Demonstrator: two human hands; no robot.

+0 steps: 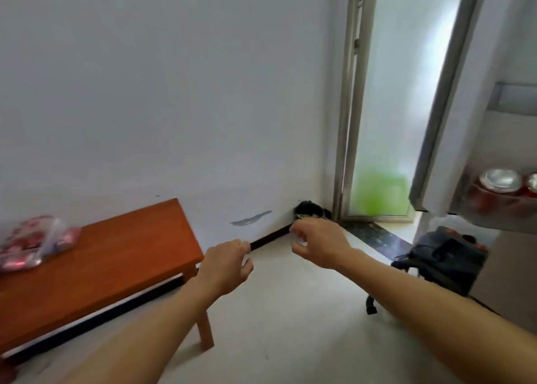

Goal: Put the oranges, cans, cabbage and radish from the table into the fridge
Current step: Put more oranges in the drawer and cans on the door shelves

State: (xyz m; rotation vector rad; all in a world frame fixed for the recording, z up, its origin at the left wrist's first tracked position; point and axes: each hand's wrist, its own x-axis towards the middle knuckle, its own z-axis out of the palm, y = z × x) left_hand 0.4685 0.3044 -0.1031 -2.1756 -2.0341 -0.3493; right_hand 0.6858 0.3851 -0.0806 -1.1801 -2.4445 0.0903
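Left hand (226, 264) and right hand (318, 242) reach out over the floor, fingers loosely curled, holding nothing. A blurred bag of red cans (32, 241) lies on the orange table (116, 261). Two more cans (499, 186) stand in the open fridge door (441, 139).

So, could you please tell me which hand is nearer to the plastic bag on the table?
Left. The left hand hovers beside the table, whose far end bears the plastic bag; the right hand is farther right, nearer the fridge door.
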